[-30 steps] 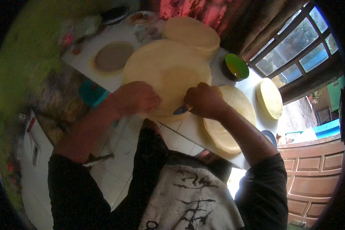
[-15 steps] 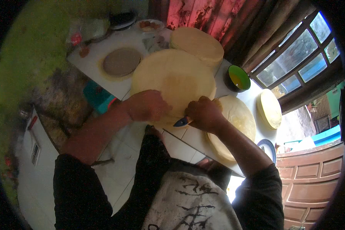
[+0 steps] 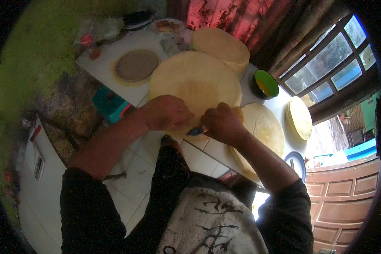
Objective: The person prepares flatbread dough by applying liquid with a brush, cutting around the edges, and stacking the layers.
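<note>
A big round stack of thin, pale yellow dough sheets [image 3: 213,78] lies in front of me, with a browner patch in its middle. At its near left edge is my left hand [image 3: 167,112], fingers curled down against the rim; what they pinch, if anything, is hidden. My right hand [image 3: 222,122] is closed around a small tool with a dark blue end [image 3: 195,131] pointing left toward my left hand. The rest of that tool is hidden in the fist. Something tan [image 3: 239,113] shows just beyond the right knuckles; its kind cannot be made out.
Other pale round stacks stand at the back [image 3: 220,45], right [image 3: 264,131] and far right [image 3: 299,118]. Between them sits a green bowl [image 3: 266,83]. A grey-brown disc [image 3: 136,65] lies on the table's left part. A teal container [image 3: 110,103] is below the table's left edge.
My right hand has shifted slightly left and up, bringing the blue tool end closer to my left hand. The left hand has moved a little up and right along the stack's edge.
</note>
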Motion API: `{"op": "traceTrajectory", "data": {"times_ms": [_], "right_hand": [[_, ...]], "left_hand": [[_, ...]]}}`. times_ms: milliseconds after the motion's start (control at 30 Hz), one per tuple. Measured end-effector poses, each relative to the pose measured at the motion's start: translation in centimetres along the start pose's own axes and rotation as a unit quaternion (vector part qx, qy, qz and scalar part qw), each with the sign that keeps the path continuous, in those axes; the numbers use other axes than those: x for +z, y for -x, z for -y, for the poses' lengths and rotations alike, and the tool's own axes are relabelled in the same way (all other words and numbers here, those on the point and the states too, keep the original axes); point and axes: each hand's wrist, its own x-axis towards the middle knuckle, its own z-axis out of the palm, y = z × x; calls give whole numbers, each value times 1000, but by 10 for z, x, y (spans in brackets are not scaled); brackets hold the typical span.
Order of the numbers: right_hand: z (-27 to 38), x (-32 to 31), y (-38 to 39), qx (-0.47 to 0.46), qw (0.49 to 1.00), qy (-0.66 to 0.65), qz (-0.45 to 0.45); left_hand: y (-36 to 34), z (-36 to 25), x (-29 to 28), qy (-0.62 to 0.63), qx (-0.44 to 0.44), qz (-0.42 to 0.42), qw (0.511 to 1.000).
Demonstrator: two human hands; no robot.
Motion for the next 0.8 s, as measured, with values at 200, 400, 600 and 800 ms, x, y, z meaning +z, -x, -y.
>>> {"op": "traceTrajectory", "data": {"times_ms": [200, 400, 600, 800], "right_hand": [[-2, -16, -7, 48, 998, -34, 11], [-5, -12, 2, 87, 992, -76, -52], [-18, -13, 0, 101, 995, -20, -15], [-24, -34, -5, 121, 992, -20, -9]], "left_hand": [[-7, -2, 2, 23, -27, 42, 998], [-22, -7, -1, -28, -78, 98, 992], [-31, -12, -8, 74, -176, 8, 982], [-24, 9, 4, 116, -217, -2, 969]]}}
